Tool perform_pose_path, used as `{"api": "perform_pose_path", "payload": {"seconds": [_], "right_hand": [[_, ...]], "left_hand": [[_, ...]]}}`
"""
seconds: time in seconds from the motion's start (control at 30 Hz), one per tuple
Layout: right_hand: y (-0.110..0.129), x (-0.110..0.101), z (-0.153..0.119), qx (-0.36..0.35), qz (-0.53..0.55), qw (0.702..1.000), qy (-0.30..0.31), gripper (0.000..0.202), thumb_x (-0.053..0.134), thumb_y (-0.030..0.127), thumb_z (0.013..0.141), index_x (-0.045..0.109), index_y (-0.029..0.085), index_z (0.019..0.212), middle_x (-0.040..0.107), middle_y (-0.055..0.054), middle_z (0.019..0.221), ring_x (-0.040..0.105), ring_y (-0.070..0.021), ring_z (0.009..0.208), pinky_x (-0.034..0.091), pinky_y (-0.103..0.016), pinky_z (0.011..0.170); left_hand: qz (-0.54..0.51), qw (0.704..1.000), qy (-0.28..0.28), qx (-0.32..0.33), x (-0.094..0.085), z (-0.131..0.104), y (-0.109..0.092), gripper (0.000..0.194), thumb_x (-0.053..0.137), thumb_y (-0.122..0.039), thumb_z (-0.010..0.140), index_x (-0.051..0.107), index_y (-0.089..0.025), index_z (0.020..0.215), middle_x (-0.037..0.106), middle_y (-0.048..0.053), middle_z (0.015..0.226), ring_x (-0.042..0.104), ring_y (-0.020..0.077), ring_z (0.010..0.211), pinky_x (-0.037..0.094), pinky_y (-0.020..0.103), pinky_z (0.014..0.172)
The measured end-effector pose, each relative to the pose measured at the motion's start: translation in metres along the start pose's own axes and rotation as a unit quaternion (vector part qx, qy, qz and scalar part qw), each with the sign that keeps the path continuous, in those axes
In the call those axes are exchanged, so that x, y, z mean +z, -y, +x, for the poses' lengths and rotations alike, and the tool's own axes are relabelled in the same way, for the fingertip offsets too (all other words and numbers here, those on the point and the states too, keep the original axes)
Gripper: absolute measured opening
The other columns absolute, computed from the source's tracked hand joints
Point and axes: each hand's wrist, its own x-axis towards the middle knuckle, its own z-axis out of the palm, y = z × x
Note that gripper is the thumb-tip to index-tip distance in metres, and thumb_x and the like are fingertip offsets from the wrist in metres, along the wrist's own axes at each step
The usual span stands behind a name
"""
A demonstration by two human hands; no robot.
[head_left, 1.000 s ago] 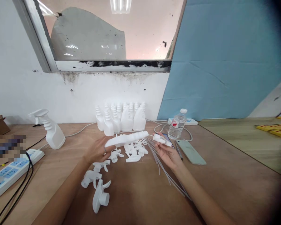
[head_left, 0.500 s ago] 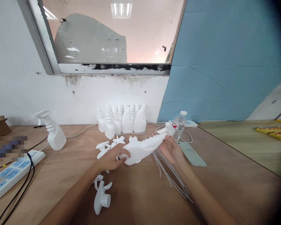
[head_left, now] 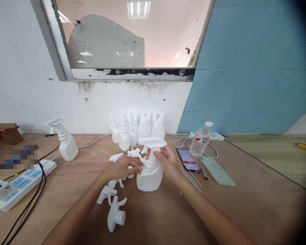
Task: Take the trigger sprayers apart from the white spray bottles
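Note:
A white spray bottle (head_left: 150,175) with a trigger head on top stands upright in front of me. My right hand (head_left: 167,160) is wrapped round its neck from the right. Beside the bottle's left side is my left hand (head_left: 124,166), fingers apart, its fingertips close to or touching the bottle; contact is hard to make out. Several loose white trigger heads (head_left: 116,214) lie left of the bottle and behind my left hand. Near the wall stands a group of white bottles (head_left: 123,136) without heads. Thin white tubes (head_left: 190,175) lie right of my right hand, partly hidden by it.
Another spray bottle (head_left: 67,146) with a head stands at the left, behind a power strip (head_left: 28,182) with black cables. On the right are a clear water bottle (head_left: 201,137), a dark phone (head_left: 187,160) and a pale green phone (head_left: 218,172). A cardboard box (head_left: 12,137) sits far left.
The held bottle has gone from tilted, nearly lying, to upright on the table. My left hand has let go of its base. The view has shifted slightly left, and the dark phone now shows.

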Motion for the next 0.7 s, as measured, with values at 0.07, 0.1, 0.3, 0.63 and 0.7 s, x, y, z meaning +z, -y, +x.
{"api": "perform_pose_path", "payload": {"seconds": [0.07,0.1,0.3,0.63,0.7], "right_hand": [[-0.006,0.003,0.000,-0.002,0.005,1.000,-0.002,0.032,0.069,0.036,0.079,0.052,0.023,0.103,0.068,-0.002,0.084,0.065,-0.0150,0.070,0.053,-0.026,0.063],[-0.008,0.004,0.000,-0.003,0.007,1.000,0.001,0.033,0.068,0.037,0.079,0.052,0.023,0.104,0.067,-0.002,0.085,0.065,-0.0152,0.071,0.053,-0.026,0.063],[-0.014,0.010,-0.001,-0.003,0.014,1.000,0.013,0.040,0.067,0.040,0.080,0.052,0.026,0.113,0.067,-0.002,0.096,0.065,-0.0149,0.073,0.053,-0.026,0.066],[-0.016,-0.003,-0.007,0.003,-0.019,0.997,0.068,0.032,0.059,0.043,0.086,0.063,0.018,0.105,0.068,-0.007,0.099,0.064,-0.0215,0.093,0.051,-0.032,0.079],[-0.018,-0.004,-0.006,0.006,-0.016,0.998,0.068,0.032,0.061,0.044,0.084,0.063,0.019,0.104,0.068,-0.007,0.099,0.064,-0.0221,0.093,0.051,-0.033,0.079]], "left_hand": [[-0.045,0.991,-0.125,0.001,-0.009,0.001,-0.014,0.031,0.055,-0.045,0.086,0.068,-0.017,0.090,0.070,0.006,0.092,0.063,0.0179,0.084,0.048,0.029,0.077],[-0.079,0.981,-0.180,0.008,-0.013,0.002,-0.022,0.032,0.055,-0.045,0.086,0.065,-0.017,0.098,0.069,0.006,0.091,0.063,0.0175,0.082,0.049,0.029,0.076],[-0.126,0.967,-0.220,0.029,-0.022,0.011,-0.075,0.037,0.060,-0.045,0.083,0.061,-0.018,0.108,0.068,0.007,0.096,0.063,0.0149,0.072,0.050,0.026,0.064],[0.065,0.961,-0.255,0.084,-0.009,0.019,-0.078,0.021,0.055,-0.031,0.088,0.069,-0.019,0.099,0.069,0.002,0.083,0.062,0.0113,0.065,0.049,0.021,0.056],[0.083,0.956,-0.256,0.117,-0.008,0.020,-0.075,0.019,0.055,-0.028,0.088,0.069,-0.019,0.098,0.069,0.003,0.092,0.063,0.0123,0.072,0.050,0.021,0.059]]}}
